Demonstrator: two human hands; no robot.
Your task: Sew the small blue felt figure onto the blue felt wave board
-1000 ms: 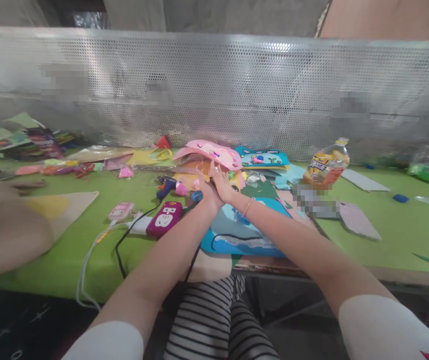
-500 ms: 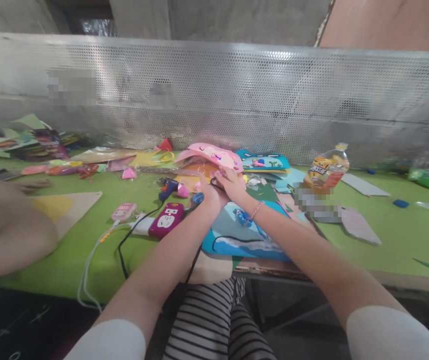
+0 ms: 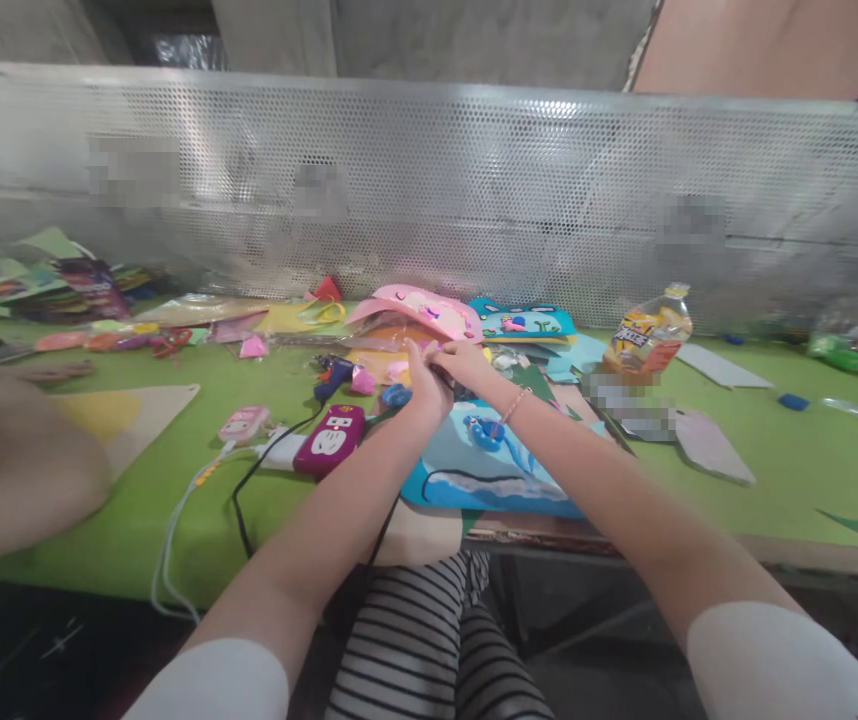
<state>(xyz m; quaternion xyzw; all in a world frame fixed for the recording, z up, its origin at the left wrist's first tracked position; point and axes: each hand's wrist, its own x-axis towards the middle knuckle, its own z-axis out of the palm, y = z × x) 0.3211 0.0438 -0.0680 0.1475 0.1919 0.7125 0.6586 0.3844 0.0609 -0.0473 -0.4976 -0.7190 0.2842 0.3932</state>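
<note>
My left hand (image 3: 429, 385) and my right hand (image 3: 465, 366) meet above the table, thumbs and fingertips close together. My right fingers are bent into a pinch against the left hand. Something small and dark shows between them, too hidden to name. Under my forearms lies a blue sheet (image 3: 474, 490) with a painted wave and a blue modelled figure (image 3: 485, 432) on it. A lump that looks like blue clay (image 3: 396, 396) sits just left of my left hand. Behind the hands is a pink decorated sheet (image 3: 429, 312).
On the left are a blue glue gun (image 3: 333, 376), a purple power strip (image 3: 331, 440), a pink charger (image 3: 244, 425) and cables. Another person's arm (image 3: 24, 460) rests at far left. A bottle (image 3: 650, 335) and a phone-like slab (image 3: 714, 447) lie right. A perforated metal panel (image 3: 429, 190) stands behind.
My right wrist has turned, and its fingers have curled in closer to the left hand. More of the blue figure shows now. The view has shifted slightly.
</note>
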